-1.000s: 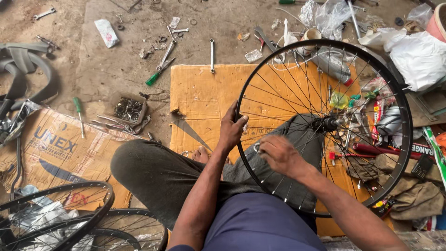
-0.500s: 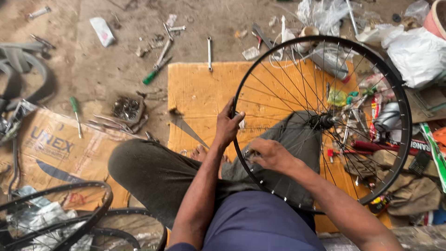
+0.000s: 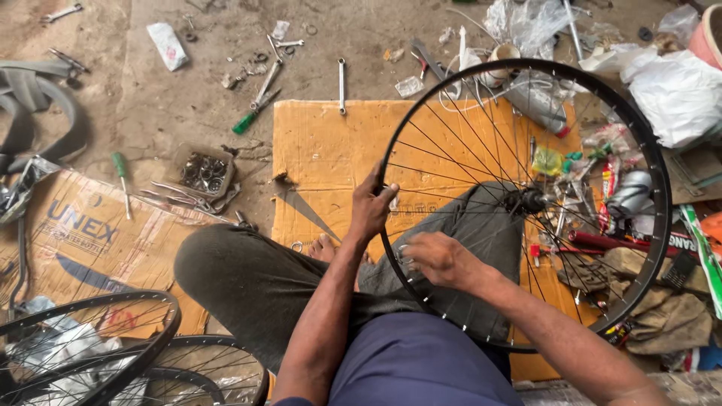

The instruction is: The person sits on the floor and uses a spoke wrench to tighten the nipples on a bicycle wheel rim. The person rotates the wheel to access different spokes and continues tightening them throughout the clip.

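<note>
Head view, looking down on a person seated on the ground, legs folded. A black spoked wheel (image 3: 519,203) stands tilted across the lap, its lower rim resting on the thigh, hub (image 3: 532,200) over the knee; that props it steady and puts the near spokes within reach of both hands.

Left hand (image 3: 372,204) is closed around the rim at its left edge, thumb on top, fingers wrapped behind, probably to keep the wheel from turning. Right hand (image 3: 438,258) sits inside the rim by its lower left arc, fingers curled narrow at the spokes close to the rim (whether it pinches a small tool or a nipple cannot be told; too small).

Under the wheel lies yellow cardboard (image 3: 331,150), serving as a work mat. Tools are spread on the dirt beyond: a spanner (image 3: 341,85) at the mat's top edge, a green screwdriver (image 3: 119,173) to the left, a small box of metal parts (image 3: 203,171) just beside it. Two more wheels (image 3: 113,353) lie at lower left, well apart. White bags (image 3: 673,90) sit at upper right.
</note>
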